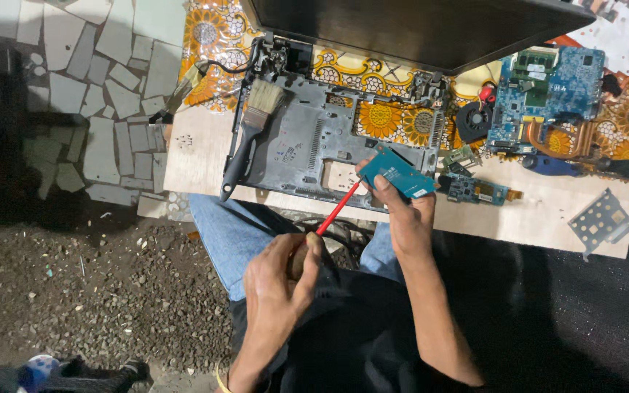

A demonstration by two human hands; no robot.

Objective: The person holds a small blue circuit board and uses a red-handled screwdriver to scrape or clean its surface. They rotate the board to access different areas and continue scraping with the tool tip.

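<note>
Head view: stripped laptop chassis (314,142) sits mid-board, brush (249,138) across its left side. Right hand (409,218) pinches small blue circuit board (396,173) over the board's near edge; left hand (278,280) clenches red screwdriver (338,209), tip beneath it. A slip could gouge traces or drop the card.

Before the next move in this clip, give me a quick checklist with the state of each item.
1. Right hand grips the blue board: ok.
2. Left hand holds the red screwdriver: ok.
3. Screwdriver tip meets the board: cannot tell, the tip is hidden.
4. Brush lies on the laptop base, clear of both hands: ok.
5. Motherboard lies apart, right of the base: ok.
</note>
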